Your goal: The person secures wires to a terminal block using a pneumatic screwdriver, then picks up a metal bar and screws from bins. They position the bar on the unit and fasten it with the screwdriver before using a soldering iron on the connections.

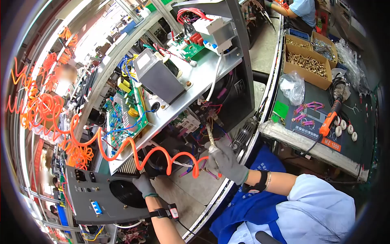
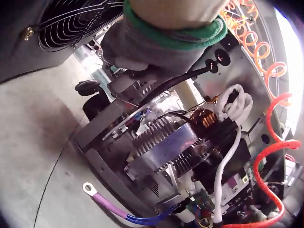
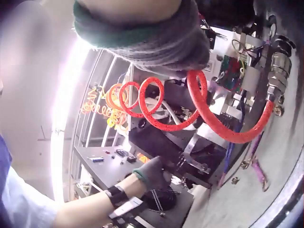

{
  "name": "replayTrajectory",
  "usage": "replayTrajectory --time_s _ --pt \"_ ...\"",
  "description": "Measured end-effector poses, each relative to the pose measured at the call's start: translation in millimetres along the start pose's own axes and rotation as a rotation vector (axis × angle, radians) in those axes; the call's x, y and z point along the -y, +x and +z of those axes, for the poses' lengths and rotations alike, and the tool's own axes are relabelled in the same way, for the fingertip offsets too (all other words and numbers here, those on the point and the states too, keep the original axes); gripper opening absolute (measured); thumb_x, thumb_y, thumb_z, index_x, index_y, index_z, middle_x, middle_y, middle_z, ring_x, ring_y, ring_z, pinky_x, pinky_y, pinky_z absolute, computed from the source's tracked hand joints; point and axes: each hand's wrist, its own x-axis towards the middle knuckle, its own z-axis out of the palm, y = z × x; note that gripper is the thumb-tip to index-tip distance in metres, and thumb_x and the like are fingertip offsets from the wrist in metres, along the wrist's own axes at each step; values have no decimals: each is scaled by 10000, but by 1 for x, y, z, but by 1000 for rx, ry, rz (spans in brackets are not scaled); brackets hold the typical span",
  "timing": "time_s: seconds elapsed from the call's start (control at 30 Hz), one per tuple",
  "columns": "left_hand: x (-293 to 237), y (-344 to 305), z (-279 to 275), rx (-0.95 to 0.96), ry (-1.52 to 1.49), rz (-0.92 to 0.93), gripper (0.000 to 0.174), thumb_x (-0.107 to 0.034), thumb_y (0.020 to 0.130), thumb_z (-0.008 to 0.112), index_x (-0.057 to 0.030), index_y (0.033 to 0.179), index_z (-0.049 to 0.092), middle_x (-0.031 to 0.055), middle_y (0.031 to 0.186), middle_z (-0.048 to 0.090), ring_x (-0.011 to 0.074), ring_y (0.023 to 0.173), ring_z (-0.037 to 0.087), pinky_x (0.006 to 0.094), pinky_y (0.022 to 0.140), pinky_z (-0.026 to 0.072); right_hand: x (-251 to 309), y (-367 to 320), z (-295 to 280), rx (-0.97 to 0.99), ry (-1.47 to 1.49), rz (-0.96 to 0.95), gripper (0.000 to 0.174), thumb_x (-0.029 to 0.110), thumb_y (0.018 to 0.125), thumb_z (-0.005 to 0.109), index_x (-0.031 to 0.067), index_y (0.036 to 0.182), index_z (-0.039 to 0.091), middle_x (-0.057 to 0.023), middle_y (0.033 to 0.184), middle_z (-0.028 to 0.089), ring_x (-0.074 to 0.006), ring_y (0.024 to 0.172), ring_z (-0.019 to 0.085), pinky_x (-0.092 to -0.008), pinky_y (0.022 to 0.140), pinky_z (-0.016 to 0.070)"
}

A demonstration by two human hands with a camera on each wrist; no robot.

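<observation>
My gloved right hand (image 1: 229,164) grips a slim rod-like tool (image 1: 210,135) with a whitish wrapped end, pointing into the opened cabinet. Just under this hand, the orange coiled hose (image 3: 216,130) runs to a metal coupling (image 3: 279,69) by the bench edge. At the edge of the grey fan panel (image 1: 91,195), my gloved left hand (image 1: 144,185) holds on beside the round black grille (image 1: 125,193); its fingertips are hidden. Inside the cabinet, the left wrist view shows a finned heat sink (image 2: 164,145), a white cable (image 2: 221,175) and a purple-sleeved ring terminal (image 2: 89,189).
A transformer box (image 1: 158,77) and circuit boards (image 1: 126,118) sit on the cabinet's metal shelf. To the right, a side bench bears cartons of brass fasteners (image 1: 306,63), an orange-handled tool (image 1: 331,116) and white rings (image 1: 345,126). Another person (image 1: 302,10) works beyond.
</observation>
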Motion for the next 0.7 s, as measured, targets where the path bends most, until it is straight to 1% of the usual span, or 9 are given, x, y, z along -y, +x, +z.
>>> replayTrajectory --time_s 0.1,0.17,0.2,0.27,0.4,0.5,0.6,0.63,0.7 --pt "3 2 2 13 -22 5 306 74 655 530 77 951 610 47 791 609 128 629 535 273 550 427 2 0 4 -4 265 75 188 131 939 448 12 1024 566 -26 684 475 -91 557 482 -243 509 393" --pt "-1 -3 5 10 -90 49 296 75 664 538 75 950 613 43 783 605 122 611 527 271 534 420 12 2 -11 19 173 53 224 178 944 442 13 1034 564 -8 633 451 -92 519 464 -247 476 379" --pt "-4 -5 6 11 -92 48 296 75 664 538 75 950 613 43 783 605 122 611 527 271 534 420 23 6 -25 77 264 171 265 214 951 426 10 1073 544 13 575 407 -92 452 418 -253 423 348" --pt "-8 -9 9 -5 -170 29 98 58 652 553 42 749 553 3 672 528 111 537 454 281 481 365 49 14 -52 172 498 386 310 217 960 382 -8 1138 499 47 492 318 -82 348 322 -252 340 276" --pt "-6 -8 11 -20 -120 53 92 61 653 546 40 742 555 6 675 531 111 542 460 279 486 379 45 42 -103 453 951 605 361 163 964 282 -57 1185 463 87 450 200 -29 285 201 -202 275 168" --pt "3 -1 9 -33 -92 75 87 63 652 542 36 734 557 4 679 533 111 545 463 275 494 386 24 55 -124 730 1332 607 451 172 968 230 -72 1306 402 80 442 210 -34 282 224 -199 276 190" --pt "9 4 6 -13 -97 56 209 77 655 564 75 858 618 49 747 610 121 592 532 272 507 423 14 49 -110 805 1424 488 477 204 964 227 -82 1315 378 73 421 234 -44 278 265 -204 270 205" --pt "3 2 7 -10 -78 62 197 80 652 554 76 840 612 46 747 607 121 588 529 272 506 423 8 42 -98 710 1398 499 457 226 963 287 -71 1291 403 54 432 269 -51 297 283 -208 287 213" --pt "3 -3 6 -6 -50 64 185 83 649 544 77 823 607 44 746 604 121 583 525 273 506 424 37 14 -50 192 578 362 402 240 962 350 -35 1233 461 26 454 306 -64 315 294 -230 302 222"
